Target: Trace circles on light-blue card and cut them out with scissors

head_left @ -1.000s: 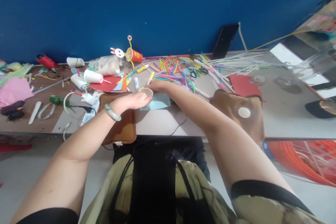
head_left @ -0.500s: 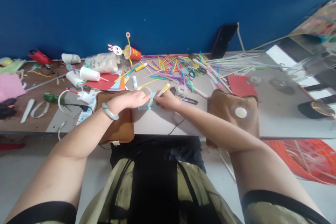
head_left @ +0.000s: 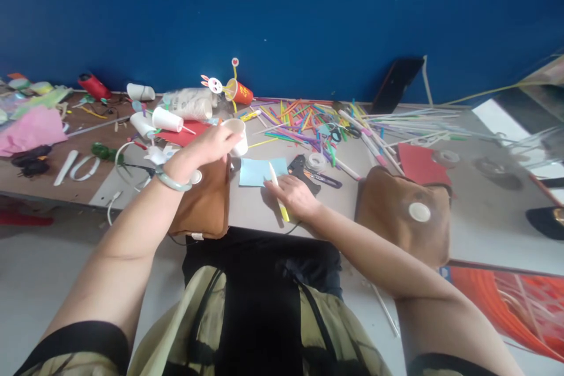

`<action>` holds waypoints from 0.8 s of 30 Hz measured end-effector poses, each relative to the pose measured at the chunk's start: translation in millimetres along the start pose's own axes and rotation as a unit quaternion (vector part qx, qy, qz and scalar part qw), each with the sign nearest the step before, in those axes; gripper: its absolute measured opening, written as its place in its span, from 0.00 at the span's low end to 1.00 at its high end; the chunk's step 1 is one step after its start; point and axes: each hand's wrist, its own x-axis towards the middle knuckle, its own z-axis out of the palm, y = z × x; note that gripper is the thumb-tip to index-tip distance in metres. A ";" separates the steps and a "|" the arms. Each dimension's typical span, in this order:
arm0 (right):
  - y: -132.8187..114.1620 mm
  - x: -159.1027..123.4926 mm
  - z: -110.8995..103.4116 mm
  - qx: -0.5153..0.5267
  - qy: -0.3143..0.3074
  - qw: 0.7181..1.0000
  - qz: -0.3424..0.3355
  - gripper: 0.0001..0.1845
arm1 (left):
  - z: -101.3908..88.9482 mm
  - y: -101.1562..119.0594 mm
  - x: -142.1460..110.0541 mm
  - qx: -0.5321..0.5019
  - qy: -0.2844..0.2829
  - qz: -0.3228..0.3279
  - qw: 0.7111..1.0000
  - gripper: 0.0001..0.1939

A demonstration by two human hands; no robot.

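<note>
Table: bare strip of table (head_left: 255, 208) nearside of the right fingers, front edge close behind it; open room there.
Right hand: the right hand (head_left: 296, 195) has its fingers closed around the marker.
Marker: the marker (head_left: 274, 174) sits in the right fingers, long axis running away from the person, far end leaning left, yellow end nearest.
Paper: blue paper (head_left: 252, 173) just left of and beyond the right fingers, long side crosswise; marker's far end overlaps it in view, contact unclear; right hand nearer.
Glue gun: the glue gun (head_left: 300, 167) just beyond the right fingers, crowding that side.
Left hand: left hand (head_left: 211, 147) pinching the cup.
Cup: cup (head_left: 239, 142) at the left fingertips, near paper's far left corner.
Straws: straws (head_left: 295, 117) beyond both hands.
</note>
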 end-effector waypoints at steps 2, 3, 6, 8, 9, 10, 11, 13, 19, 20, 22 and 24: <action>-2.3 -0.7 2.1 -0.002 0.001 1.000 -0.013 0.15 | -9.6 -1.6 4.7 0.013 0.038 -0.014 0.999 0.28; -3.2 -1.1 2.3 -0.002 0.005 1.000 -0.018 0.14 | -12.1 -2.5 8.6 0.019 0.050 -0.019 0.998 0.27; -4.1 -2.3 2.0 -0.007 0.029 0.999 -0.032 0.13 | -10.9 -5.9 24.3 0.042 0.089 -0.029 0.995 0.25; -3.6 -2.7 1.8 -0.007 0.044 0.998 -0.041 0.13 | -5.7 -9.5 35.8 0.064 0.107 -0.037 0.992 0.23; -3.4 -2.7 1.8 -0.007 0.049 0.998 -0.044 0.13 | -2.6 -11.9 41.0 0.077 0.111 -0.043 0.990 0.22; -3.3 -2.6 1.8 -0.008 0.052 0.998 -0.046 0.13 | 0.7 -14.7 45.7 0.090 0.113 -0.049 0.988 0.21; -3.2 -2.5 1.9 -0.008 0.054 0.997 -0.046 0.12 | 4.0 -17.8 49.8 0.100 0.116 -0.053 0.987 0.20; -3.4 -2.0 1.8 -0.008 0.052 0.998 -0.045 0.12 | 10.6 -24.2 55.9 0.110 0.124 -0.055 0.985 0.18; -3.8 0.2 0.6 0.037 0.027 0.998 -0.034 0.14 | 29.0 -34.6 62.4 0.120 0.159 -0.036 0.979 0.16; -3.8 0.6 0.4 0.044 0.027 0.998 -0.035 0.16 | 31.2 -35.3 62.5 0.123 0.161 -0.034 0.979 0.16; -4.0 1.2 0.4 0.051 0.025 0.998 -0.038 0.18 | 34.3 -37.1 62.3 0.125 0.162 -0.025 0.979 0.15; -4.5 1.3 0.6 0.058 0.023 0.997 -0.037 0.19 | 36.3 -39.5 62.0 0.125 0.164 -0.014 0.978 0.15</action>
